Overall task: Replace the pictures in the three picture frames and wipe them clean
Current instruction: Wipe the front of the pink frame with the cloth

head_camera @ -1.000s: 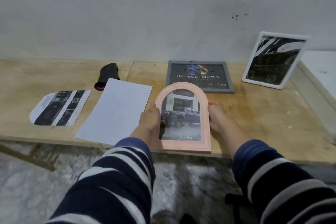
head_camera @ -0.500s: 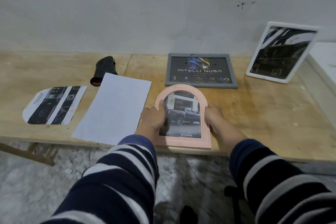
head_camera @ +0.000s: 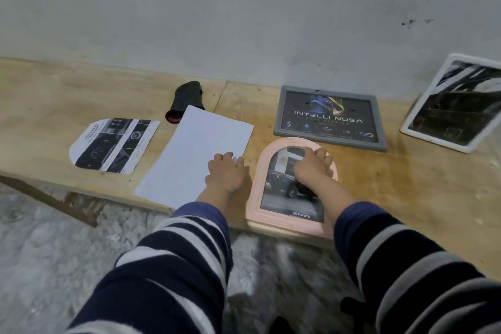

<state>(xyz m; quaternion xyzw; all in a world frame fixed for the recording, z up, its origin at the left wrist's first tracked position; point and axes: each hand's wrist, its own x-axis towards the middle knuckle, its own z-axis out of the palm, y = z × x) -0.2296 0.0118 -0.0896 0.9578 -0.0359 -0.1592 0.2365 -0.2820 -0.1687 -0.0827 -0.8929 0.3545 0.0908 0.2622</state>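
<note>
The pink frame (head_camera: 291, 184) lies flat at the near edge of the bench (head_camera: 406, 184), its arch pointing to the wall; take it as your landmark. It holds a car photo with a TOYOTA line at the bottom.

Your right hand (head_camera: 314, 164) rests on the arched top of the frame, palm down, fingers bent over the upper glass and rim; you cannot tell from here whether they grip the rim or only press on it.

Your left hand (head_camera: 227, 173) is just left of the frame, lying on the near right corner of the white sheet (head_camera: 195, 154), fingers fairly straight and close together, holding nothing.

Just beyond the frame lies the grey frame (head_camera: 329, 118), flat, with an INTELLI NUSA print. Far right of it the white frame (head_camera: 455, 103) stands tilted back by the wall.

Left of the sheet lies an arch-cut print (head_camera: 113, 144), face up. Beyond the sheet's far corner is a dark rolled cloth (head_camera: 187, 100), touching it or nearly so.
</note>
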